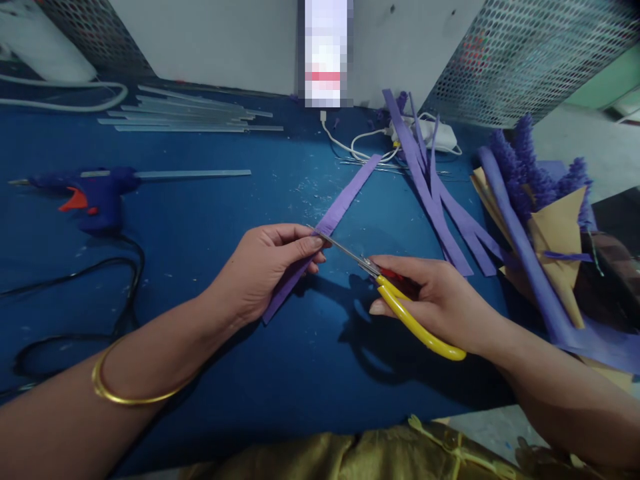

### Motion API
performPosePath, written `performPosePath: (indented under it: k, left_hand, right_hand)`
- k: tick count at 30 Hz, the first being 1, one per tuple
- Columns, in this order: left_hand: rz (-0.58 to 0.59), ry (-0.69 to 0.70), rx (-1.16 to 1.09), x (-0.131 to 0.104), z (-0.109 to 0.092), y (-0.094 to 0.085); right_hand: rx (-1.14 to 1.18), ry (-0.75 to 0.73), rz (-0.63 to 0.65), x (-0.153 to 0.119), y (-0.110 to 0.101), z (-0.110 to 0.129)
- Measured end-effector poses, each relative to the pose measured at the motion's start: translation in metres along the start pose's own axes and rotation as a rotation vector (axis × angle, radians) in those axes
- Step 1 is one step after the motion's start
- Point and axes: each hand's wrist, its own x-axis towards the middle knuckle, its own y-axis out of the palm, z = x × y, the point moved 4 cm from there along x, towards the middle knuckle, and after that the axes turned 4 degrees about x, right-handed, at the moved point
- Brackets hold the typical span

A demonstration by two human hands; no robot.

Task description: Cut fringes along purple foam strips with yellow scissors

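Note:
My left hand [280, 263] pinches a long purple strip [347, 193], which looks like crepe paper, near its middle. One end of the strip points up and away; the other hangs below my palm. My right hand [440, 293] is wrapped round scissors [417, 327] with yellow-coated handles and a bit of red near the pivot. The scissor blades lie across the strip, right beside my left thumb. Whether the blades are fully closed cannot be made out. More purple strips [425, 180] lie on the table beyond my right hand.
A blue glue gun [105, 193] with a glue stick in it lies at left, its black cord below. Several clear glue sticks [195, 113] lie behind it. White cables [350, 143] and thin wires are at the back. Purple flowers [530, 167] in brown paper stand at right.

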Motion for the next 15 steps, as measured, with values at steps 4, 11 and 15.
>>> performPosePath:
  k: [4,11,15]
  left_hand:
    - [0.001,-0.007,0.002,-0.0004,0.0009,0.0001]
    - [0.028,-0.001,0.031,-0.0014,-0.0008,0.0033]
    - [0.033,-0.006,0.025,-0.0007,0.0006,0.0028]
  right_hand:
    - [-0.064,-0.027,-0.030,0.0022,0.0001,0.0005]
    - [-0.055,-0.033,-0.009,0.0024,-0.0005,0.0018]
    - [-0.022,-0.009,0.003,0.0015,-0.0008,0.0001]
